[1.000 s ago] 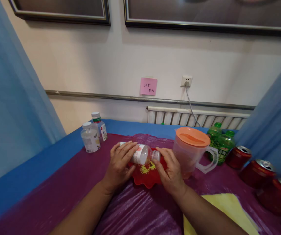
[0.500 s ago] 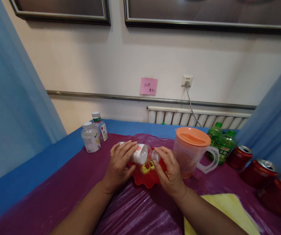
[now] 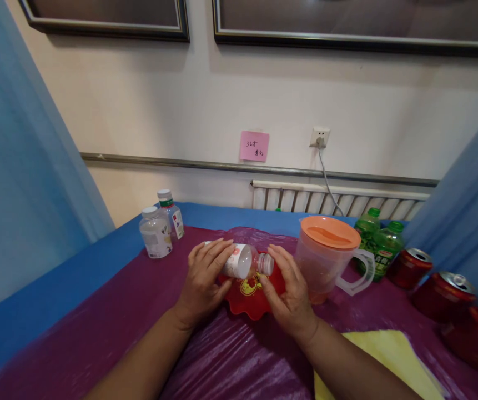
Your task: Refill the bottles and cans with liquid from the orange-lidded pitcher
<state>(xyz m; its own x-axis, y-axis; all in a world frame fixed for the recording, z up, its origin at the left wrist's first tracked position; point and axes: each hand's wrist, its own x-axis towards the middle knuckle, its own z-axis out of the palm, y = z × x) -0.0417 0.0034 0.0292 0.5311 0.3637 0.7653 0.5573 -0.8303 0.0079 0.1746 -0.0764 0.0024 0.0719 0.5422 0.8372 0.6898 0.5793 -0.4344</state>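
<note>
My left hand (image 3: pixel 207 278) is wrapped round a clear plastic bottle (image 3: pixel 245 262) with a white label, which lies on its side with its neck towards the right. A whitish screw cap (image 3: pixel 266 264) sits on the bottle's neck. Around that cap my right hand (image 3: pixel 291 291) is open, thumb below and fingers above, with a gap between them; whether a fingertip touches the cap I cannot tell. Beneath the bottle is a red plate (image 3: pixel 251 305) with a wavy rim and a yellow design, partly covered by both hands.
A clear jug (image 3: pixel 313 266) with an orange lid stands right of my right hand. Beyond it are two green bottles (image 3: pixel 382 247) and several red cans (image 3: pixel 442 294). Two capped bottles (image 3: pixel 155 233) stand at the left. A yellow cloth (image 3: pixel 380 355) lies partly under my right forearm.
The fingers of my right hand have spread apart from the cap, so more of it shows. My left hand keeps the bottle in nearly the same place.
</note>
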